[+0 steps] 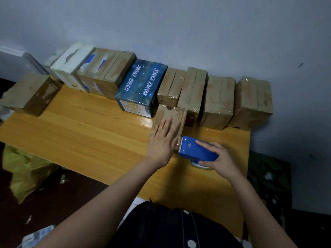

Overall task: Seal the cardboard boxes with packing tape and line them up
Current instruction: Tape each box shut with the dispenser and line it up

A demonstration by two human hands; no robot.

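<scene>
A small cardboard box (174, 113) lies on the wooden table (86, 133) in front of a row of boxes. My left hand (162, 142) presses flat on its top, fingers straight. Clear tape covers the top of the box. My right hand (217, 159) grips a blue tape dispenser (196, 150) at the box's near right corner, its toothed blade against the box edge. The tape roll (201, 165) shows below the dispenser. Along the wall stands a row of taped brown boxes (219, 102), with a dark blue printed box (141, 87) in the middle.
Another brown box (30, 93) overhangs the table's far left corner. White and brown boxes (93, 68) continue the row to the left. A yellow-green bag (26, 172) lies on the dark floor at left. The wall is close behind the row.
</scene>
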